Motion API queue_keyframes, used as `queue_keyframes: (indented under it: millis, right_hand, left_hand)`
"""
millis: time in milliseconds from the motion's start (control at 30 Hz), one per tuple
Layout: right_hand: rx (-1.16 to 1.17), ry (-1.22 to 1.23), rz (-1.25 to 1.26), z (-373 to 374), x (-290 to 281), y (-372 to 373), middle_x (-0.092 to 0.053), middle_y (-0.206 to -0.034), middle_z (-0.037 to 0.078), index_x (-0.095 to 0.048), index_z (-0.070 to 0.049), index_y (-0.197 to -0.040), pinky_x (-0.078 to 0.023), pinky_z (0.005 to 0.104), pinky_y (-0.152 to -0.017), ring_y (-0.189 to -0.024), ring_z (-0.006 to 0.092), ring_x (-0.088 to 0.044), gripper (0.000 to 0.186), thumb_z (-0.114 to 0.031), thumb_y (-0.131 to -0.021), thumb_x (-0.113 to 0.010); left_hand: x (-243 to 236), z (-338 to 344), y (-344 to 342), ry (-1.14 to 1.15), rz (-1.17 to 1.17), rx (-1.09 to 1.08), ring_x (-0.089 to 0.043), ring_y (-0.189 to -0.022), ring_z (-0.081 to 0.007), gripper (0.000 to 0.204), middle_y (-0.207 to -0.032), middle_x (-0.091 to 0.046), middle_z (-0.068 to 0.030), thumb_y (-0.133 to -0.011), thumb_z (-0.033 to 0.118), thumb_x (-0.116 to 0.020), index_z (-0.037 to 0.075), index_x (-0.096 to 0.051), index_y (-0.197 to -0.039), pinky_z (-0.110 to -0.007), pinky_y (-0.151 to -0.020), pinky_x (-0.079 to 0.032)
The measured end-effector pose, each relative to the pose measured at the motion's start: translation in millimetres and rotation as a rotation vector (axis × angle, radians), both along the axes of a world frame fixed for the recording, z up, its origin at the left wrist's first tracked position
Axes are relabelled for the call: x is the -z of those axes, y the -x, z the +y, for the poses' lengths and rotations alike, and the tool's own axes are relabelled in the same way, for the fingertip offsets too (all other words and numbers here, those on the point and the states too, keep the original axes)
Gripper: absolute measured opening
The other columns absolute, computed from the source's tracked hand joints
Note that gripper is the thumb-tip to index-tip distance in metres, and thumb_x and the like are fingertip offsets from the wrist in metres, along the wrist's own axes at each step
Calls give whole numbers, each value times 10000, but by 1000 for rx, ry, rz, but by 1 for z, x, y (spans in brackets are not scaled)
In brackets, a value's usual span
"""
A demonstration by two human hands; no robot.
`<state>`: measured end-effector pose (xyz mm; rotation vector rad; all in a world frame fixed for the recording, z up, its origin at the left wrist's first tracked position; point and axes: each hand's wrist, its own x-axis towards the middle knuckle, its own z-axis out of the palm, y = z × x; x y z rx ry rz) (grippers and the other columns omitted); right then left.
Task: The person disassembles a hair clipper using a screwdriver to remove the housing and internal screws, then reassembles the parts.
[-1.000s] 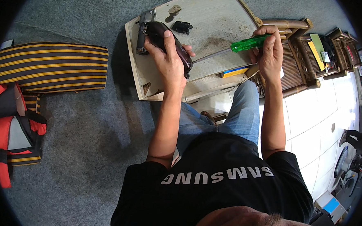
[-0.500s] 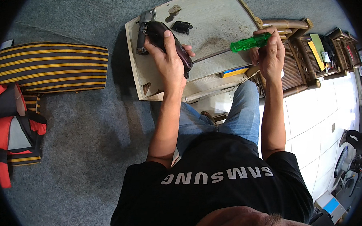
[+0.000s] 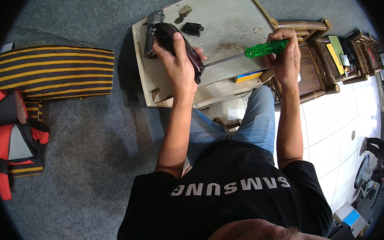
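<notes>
My left hand is closed around a long, curved, dark housing with a glossy maroon side, the thumb lying on top. The exact kind of this device is unclear. In my right hand is a screwdriver with a clear green handle and a long metal shaft. The screwdriver's tip meets the lower right end of the housing; whether it sits in a screw is too small to tell. A grey and black device lies at the table's left edge, partly behind the housing. Beyond my left hand rests a small black plastic piece.
The pale, stained table stands before my knees, with a blue and yellow box on its shelf. Bamboo furniture adjoins it on the right. A striped cushion and red-black cloth lie on the left.
My right hand has shifted slightly, and the screwdriver handle has tilted a little lower, with its tip still at the housing's end. My left hand has stayed in place.
</notes>
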<state>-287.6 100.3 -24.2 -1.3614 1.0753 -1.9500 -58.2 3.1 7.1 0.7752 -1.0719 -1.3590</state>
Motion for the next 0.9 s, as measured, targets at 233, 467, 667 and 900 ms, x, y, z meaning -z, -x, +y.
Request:
queue_keyframes:
  millis: [233, 467, 667, 900]
  right_hand:
    - [-198, -21, -297, -1, -15, -4, -503, -763, 52, -528, -31, -1222, -408, 267, -514, -605, 118, -458, 408, -387, -1044, -441]
    - [-53, -47, -122, 0, -16, -6, -521, -667, 15, -591, -25, -1189, -370, 220, -480, -541, 81, -466, 428, -426, -1116, -461]
    - [-7, 16, -127, -1, -8, -5, -510, -673, -18, -605, -46, -1067, -379, 214, -469, -569, 58, -486, 437, -482, -1061, -625]
    - [32, 14, -81, -3, 3, 4, -534, -793, 25, -566, -33, -1059, -400, 232, -468, -611, 80, -503, 493, -525, -1062, -593]
  left_hand:
    - [1, -1, -1, 6, -15, 2, -671, -654, -168, 583, -989, -609, -102, -1085, 359, -603, 112, -266, -1492, -331, -534, -572]
    - [0, 0, 0, 2, -6, -5, -671, -655, -171, 584, -988, -608, -106, -1084, 351, -606, 108, -266, -1492, -335, -535, -569]
    - [-1, 1, 0, 1, -2, -4, -669, -655, -171, 589, -984, -606, -110, -1085, 352, -604, 106, -263, -1498, -334, -538, -569]
    - [-1, 2, 1, -9, -20, -20, -675, -668, -181, 468, -964, -611, -82, -1078, 378, -616, 92, -387, -1369, -335, -537, -567]
